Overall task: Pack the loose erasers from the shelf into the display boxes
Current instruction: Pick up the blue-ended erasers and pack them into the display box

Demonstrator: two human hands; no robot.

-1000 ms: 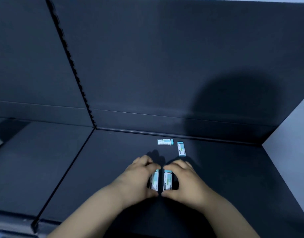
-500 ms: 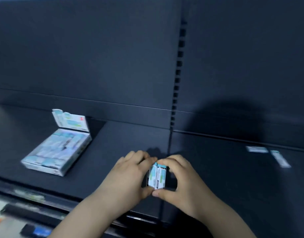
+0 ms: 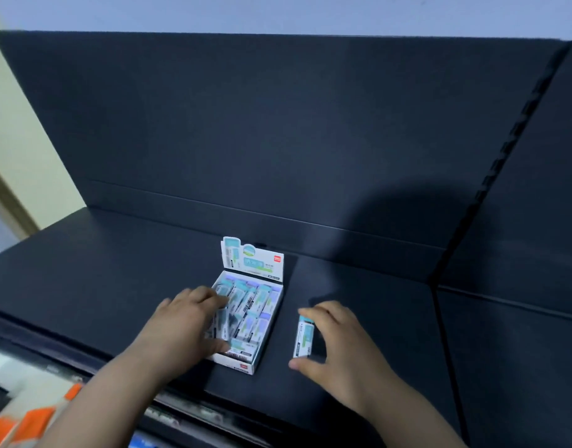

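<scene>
A white and teal display box (image 3: 242, 367) stands open on the dark shelf (image 3: 100, 270), its lid flap (image 3: 255, 263) upright at the back and several wrapped erasers lying inside. My left hand (image 3: 181, 328) reaches over the box's left side, with fingers and thumb spanning an eraser (image 3: 225, 324) that is down among the others. My right hand (image 3: 343, 344) hovers just right of the box and pinches a second eraser (image 3: 304, 337) lengthwise between thumb and fingertips, clear of the box wall.
The shelf's back panel rises behind the box. A slotted upright (image 3: 491, 176) divides this bay from the one on the right. Below the shelf's front edge (image 3: 181, 405) at lower left are blurred orange and white items (image 3: 35, 418).
The view has swung left from the right bay to the display box. My hands, which held two erasers together, have parted: the left is at the box, the right beside it.
</scene>
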